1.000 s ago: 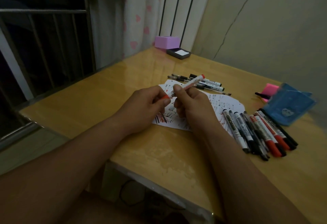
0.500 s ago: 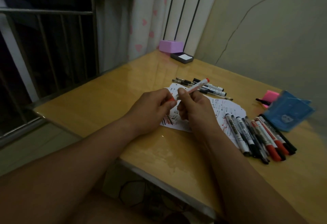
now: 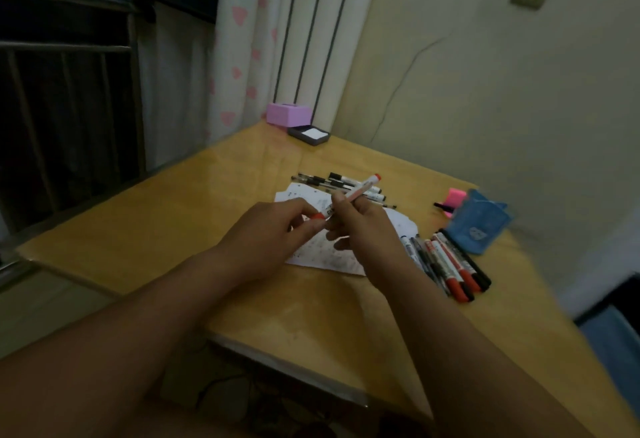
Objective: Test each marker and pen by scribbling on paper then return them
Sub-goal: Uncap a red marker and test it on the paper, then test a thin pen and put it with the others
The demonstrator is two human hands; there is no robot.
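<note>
Holding the marker [image 3: 362, 189] aslant above the paper [image 3: 329, 259], we judge the step in hand to be the cap, though whether it is coming off for a scribble or going back on we cannot tell from this view. Our left hand [image 3: 273, 235] pinches the red cap [image 3: 317, 216] at the near, lower end between thumb and curled fingertips, and our right hand [image 3: 363, 229] is wrapped round the pale barrel just beyond it, the two hands almost touching. To do this well we should pull or push straight along the barrel, not at an angle, with the right hand firm and close to the joint (a twist helps if the cap sticks), and keep the tip over the sheet so that stray ink lands there and not on the table [image 3: 166, 229]. The marker itself is slim, with a whitish body carrying some dark print too blurred to read, and a red plug at its far, raised end. It hangs clear of the paper, which is already covered in small marks. A row of markers [image 3: 450, 264] with red and black caps lies just right of the sheet, and some pens [image 3: 332, 181] lie beyond it, near the blue pouch [image 3: 479, 223].
</note>
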